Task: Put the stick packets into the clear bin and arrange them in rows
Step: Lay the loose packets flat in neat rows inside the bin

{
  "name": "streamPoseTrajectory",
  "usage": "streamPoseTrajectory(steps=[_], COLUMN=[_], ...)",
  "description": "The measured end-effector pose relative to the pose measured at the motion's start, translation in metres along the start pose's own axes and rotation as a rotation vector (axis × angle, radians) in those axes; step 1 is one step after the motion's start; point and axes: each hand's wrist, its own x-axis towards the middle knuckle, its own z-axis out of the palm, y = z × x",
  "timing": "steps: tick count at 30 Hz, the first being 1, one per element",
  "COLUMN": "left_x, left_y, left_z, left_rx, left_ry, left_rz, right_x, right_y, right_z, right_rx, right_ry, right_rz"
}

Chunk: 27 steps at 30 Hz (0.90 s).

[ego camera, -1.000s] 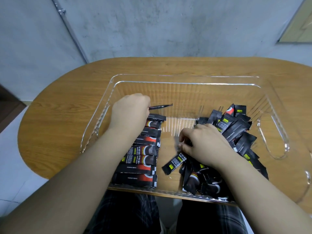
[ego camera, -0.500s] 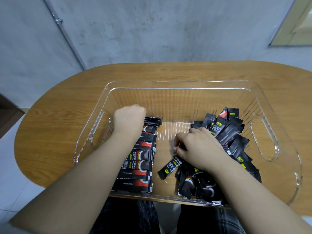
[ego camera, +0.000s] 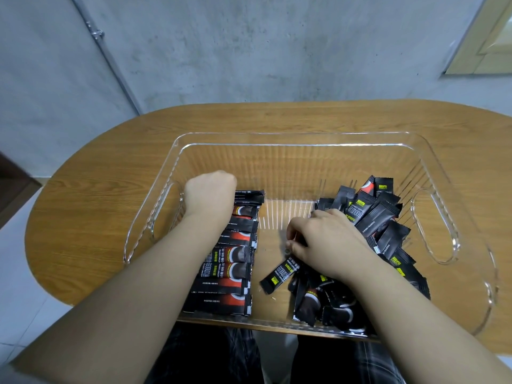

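Inside the clear bin point(ego camera: 277, 145), the left hand point(ego camera: 210, 194) curled knuckles-up at the far end of the packet row point(ego camera: 235, 261), grip hidden; the right hand point(ego camera: 324, 242) pinched into the loose pile point(ego camera: 371, 217)

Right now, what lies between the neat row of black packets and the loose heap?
Bare clear bin floor, head view; one stray packet lies at the heap's edge, right of the row.

A wooden table point(ego camera: 105, 217) — on it, the clear bin point(ego camera: 299, 138).
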Motion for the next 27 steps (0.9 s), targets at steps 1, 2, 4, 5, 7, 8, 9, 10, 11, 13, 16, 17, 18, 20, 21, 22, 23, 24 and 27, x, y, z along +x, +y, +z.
streamPoseTrajectory(steps=[1,2,4,5,7,8,9,10,11,13,16,17,18,20,21,22,23,24,27], left_x=[-0.001,-0.003,-0.005,-0.005,-0.003,-0.002,-0.001,-0.001,-0.001,-0.002,-0.004,-0.004,-0.004,-0.004,-0.004,-0.004,-0.004,-0.004,-0.002], left_y=[0.000,0.001,0.002,0.002,0.001,0.001,0.001,0.001,0.002,0.003,0.004,0.004,0.004,0.003,0.003,0.003,0.003,0.004,0.004], left_z=[-0.001,-0.002,-0.001,0.001,0.007,0.011,0.014,0.016,0.019,0.023,0.027,0.027,0.027,0.027,0.027,0.027,0.027,0.027,0.026], left_rx=[-0.013,-0.025,-0.052,-0.065,-0.089,-0.100,-0.115,-0.136,-0.155,-0.173,-0.203,-0.218,-0.229,-0.246,-0.252,-0.258,-0.260,-0.256,-0.245], left_ry=[0.010,0.023,0.049,0.065,0.101,0.117,0.127,0.134,0.135,0.121,0.069,0.047,0.033,0.024,0.025,0.024,0.017,0.008,-0.014], left_rz=[-0.001,-0.002,-0.014,-0.024,-0.038,-0.037,-0.036,-0.033,-0.026,0.008,0.037,0.038,0.040,0.043,0.044,0.044,0.044,0.046,0.044], right_x=[0.000,0.000,-0.001,-0.001,-0.001,-0.001,-0.001,0.000,0.000,0.000,0.000,0.000,0.000,0.000,0.000,0.000,0.000,0.000,0.000], right_y=[0.000,0.000,0.000,0.000,0.000,0.000,0.000,0.000,0.000,0.000,0.000,0.000,0.000,0.001,0.001,0.001,0.001,0.001,0.000], right_z=[0.000,0.000,-0.001,-0.001,-0.001,-0.001,-0.001,-0.001,-0.001,-0.001,0.000,0.000,0.001,0.001,0.001,0.001,0.001,0.000,0.001], right_rx=[-0.002,-0.004,-0.008,-0.010,-0.013,-0.017,-0.019,-0.019,-0.019,-0.020,-0.022,-0.019,-0.017,-0.014,-0.013,-0.012,-0.011,-0.011,-0.009], right_ry=[0.000,-0.001,-0.002,-0.002,-0.004,-0.006,-0.008,-0.009,-0.010,-0.009,-0.008,-0.007,-0.006,-0.007,-0.008,-0.007,-0.006,-0.006,-0.005], right_rz=[-0.001,-0.001,-0.002,-0.002,-0.003,-0.003,-0.003,-0.002,-0.001,-0.003,0.000,0.003,0.006,0.007,0.007,0.007,0.006,0.007,0.012])
